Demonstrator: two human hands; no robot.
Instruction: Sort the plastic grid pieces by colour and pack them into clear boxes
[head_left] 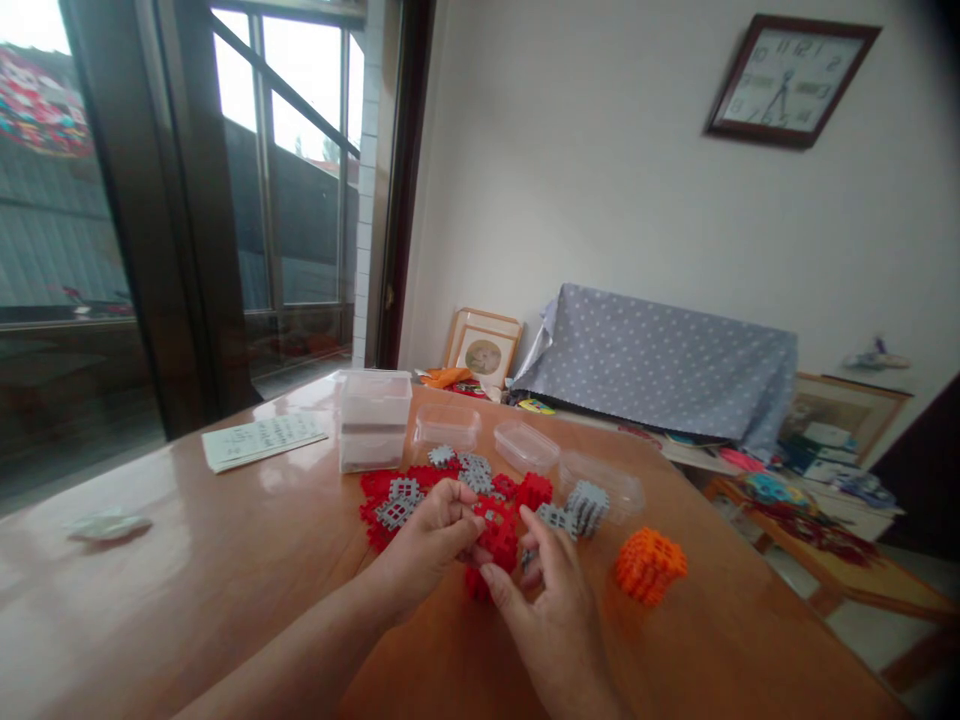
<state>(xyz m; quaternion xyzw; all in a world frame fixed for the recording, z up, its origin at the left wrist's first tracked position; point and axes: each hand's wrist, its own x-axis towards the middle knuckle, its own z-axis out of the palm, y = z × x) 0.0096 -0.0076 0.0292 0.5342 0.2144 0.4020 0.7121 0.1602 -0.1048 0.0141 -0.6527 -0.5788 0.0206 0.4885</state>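
Between my two hands is a red interlocking plastic block assembly [496, 528], near the middle of the wooden table. My left hand [442, 528] has its fingers pinched on the assembly's left side. On the right side, my right hand [546, 580] curves around it with thumb and fingers apart; its thumb tip is close to the red piece, and I cannot tell whether it touches. Behind the hands lie red pieces [373, 483] with grey notched pieces [396, 512] on top. Stacked grey pieces [587, 507] stand right of them.
An orange stack of blocks [651, 566] stands at the right. Clear plastic containers [526, 447] and a two-tier white box [373, 420] are at the back. Paper sheets [264, 440] and a small crumpled packet [109, 526] lie on the table's [247, 560] left.
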